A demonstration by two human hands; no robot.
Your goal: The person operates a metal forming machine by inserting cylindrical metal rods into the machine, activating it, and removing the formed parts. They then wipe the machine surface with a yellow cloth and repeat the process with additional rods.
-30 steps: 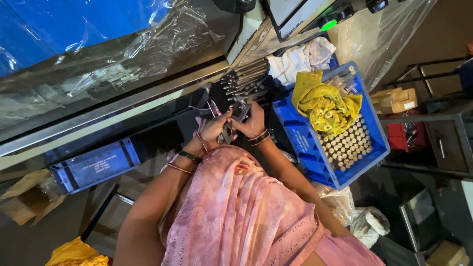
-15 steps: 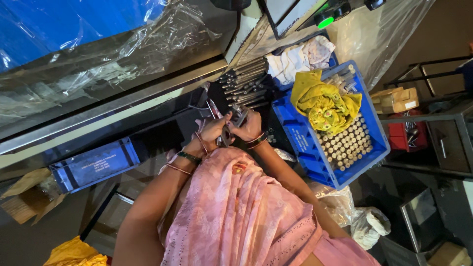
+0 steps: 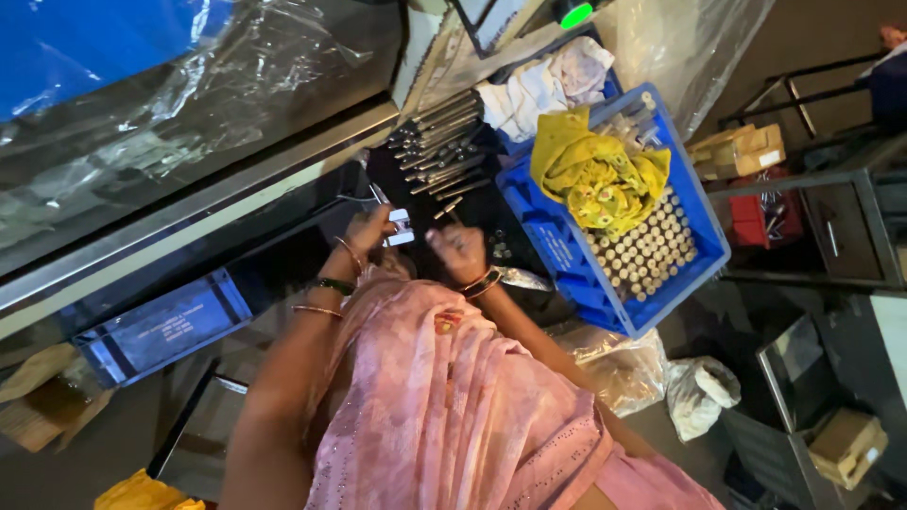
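Our hands have drawn slightly apart: the left hand (image 3: 367, 229) now pinches a small white-tipped gauge (image 3: 399, 228), while our right hand (image 3: 457, 249) seems curled around a thin pin, near the metal rods (image 3: 439, 151) left of the blue crate (image 3: 557, 247).

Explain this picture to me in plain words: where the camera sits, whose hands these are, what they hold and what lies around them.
The camera sits on the person's head and looks down, so the pink cloth is their own clothing. The left hand grips a small light metal tool or gauge. The right hand is closed beside it; what it holds is hidden. Ahead lies a row of metal rods. To the right stands a blue crate of upright cylindrical parts, with a yellow cloth on top.
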